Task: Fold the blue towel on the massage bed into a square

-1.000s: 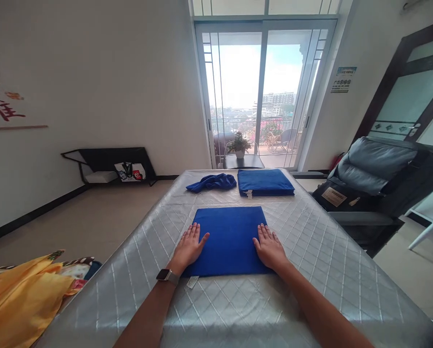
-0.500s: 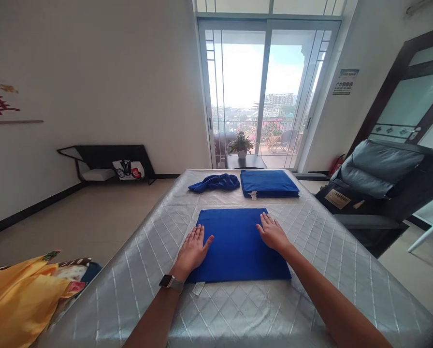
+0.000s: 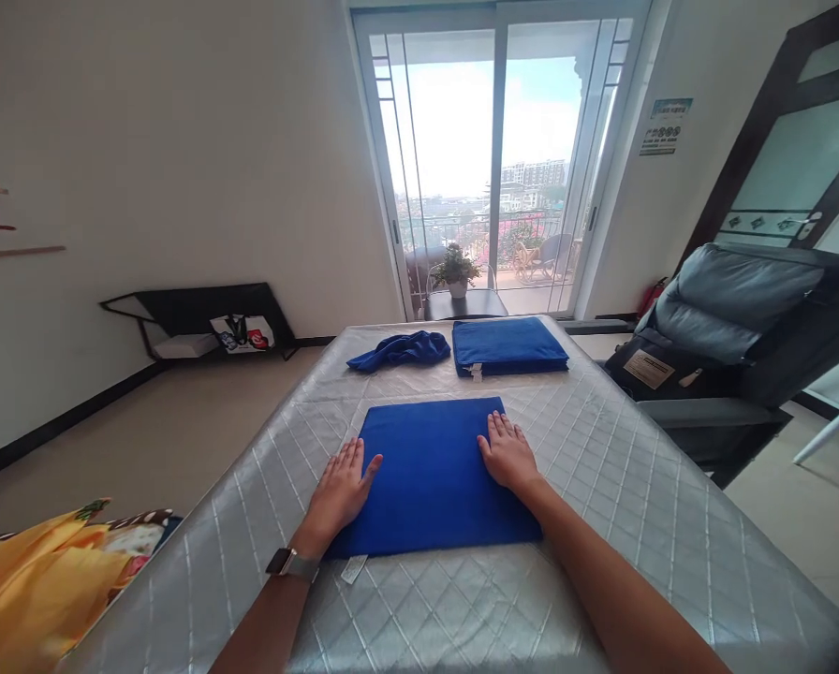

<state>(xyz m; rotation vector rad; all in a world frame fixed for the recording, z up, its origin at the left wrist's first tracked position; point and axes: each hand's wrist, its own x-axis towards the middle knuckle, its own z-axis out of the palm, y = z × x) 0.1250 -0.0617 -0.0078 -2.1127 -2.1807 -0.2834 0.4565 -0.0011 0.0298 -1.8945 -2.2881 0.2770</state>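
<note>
A blue cloth (image 3: 430,482), folded into a flat rectangle, lies on the silver quilted cover (image 3: 448,608) of the table. Along its left edge rests my left hand (image 3: 342,482), flat and open, with the thumb out over the cloth. My right hand (image 3: 509,449) lies open on the right edge, fingers pointing away from me. A white label (image 3: 354,569) sticks out at the near left corner. Farther back sit a stack of folded blue cloths (image 3: 510,346) and, to its left, a crumpled blue cloth (image 3: 402,350).
A dark recliner (image 3: 732,318) stands close to the right side. Yellow fabric (image 3: 30,590) is piled at the lower left. Beyond the far edge are a potted plant (image 3: 457,267) on a small table and glass sliding doors. A black folded frame (image 3: 209,309) leans at the left wall.
The view has turned a little, so the scene sits slightly farther left. My left hand has slid outward to the cloth's left edge; my right hand stays on the right edge.
</note>
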